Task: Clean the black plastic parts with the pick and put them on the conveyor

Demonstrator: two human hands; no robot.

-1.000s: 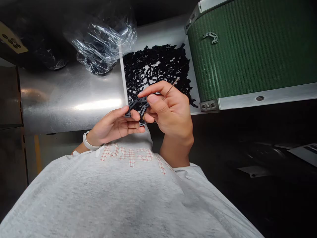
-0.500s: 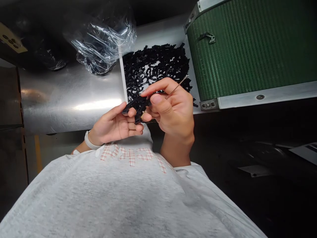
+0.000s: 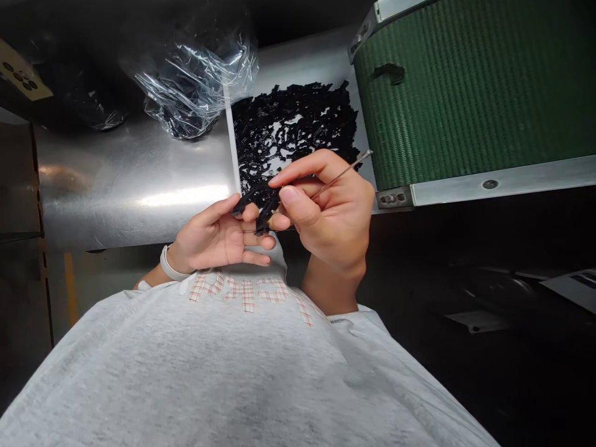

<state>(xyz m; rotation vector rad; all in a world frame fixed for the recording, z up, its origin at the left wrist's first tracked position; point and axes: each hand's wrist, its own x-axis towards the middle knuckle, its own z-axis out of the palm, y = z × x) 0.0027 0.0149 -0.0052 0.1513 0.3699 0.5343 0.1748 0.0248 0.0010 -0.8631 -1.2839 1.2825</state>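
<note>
1. A shiny surface (image 3: 116,186) sits beyond the left hand (image 3: 212,239).
2. That hand holds a black part (image 3: 264,217).
3. The right hand (image 3: 333,214), beside the part, grips a thin stick (image 3: 345,172).
4. Black bits (image 3: 310,127) lie beyond both hands.

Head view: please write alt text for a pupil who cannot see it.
A person's left hand holds a black part while the right hand, gripping a thin rod, touches it. Beyond lies a heap of black pieces, with a green ribbed surface to its right.
</note>
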